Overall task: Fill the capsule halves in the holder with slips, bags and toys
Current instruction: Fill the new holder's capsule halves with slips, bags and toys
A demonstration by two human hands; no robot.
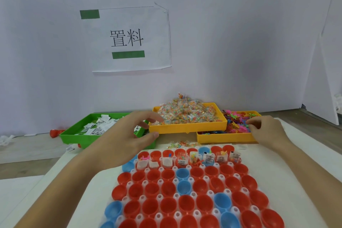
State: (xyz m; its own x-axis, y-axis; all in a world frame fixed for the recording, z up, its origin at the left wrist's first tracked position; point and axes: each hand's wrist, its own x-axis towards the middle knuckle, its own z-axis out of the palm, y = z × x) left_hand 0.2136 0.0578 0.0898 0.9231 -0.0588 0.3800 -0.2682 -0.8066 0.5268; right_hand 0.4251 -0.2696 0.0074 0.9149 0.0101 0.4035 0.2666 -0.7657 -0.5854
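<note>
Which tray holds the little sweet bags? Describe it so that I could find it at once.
Look below the paper sign on the wall, where three trays stand in a row. It is the middle yellow tray, heaped with clear bags of coloured bits; the green tray holds white slips, the right one loose toys.

Bright, even light; soft shadows; wide-angle bowing at edges.

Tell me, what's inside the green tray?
The green tray holds a pile of small white paper slips with dark print. The left hand covers its right end, so what lies there, and under the pile, cannot be seen.
</note>
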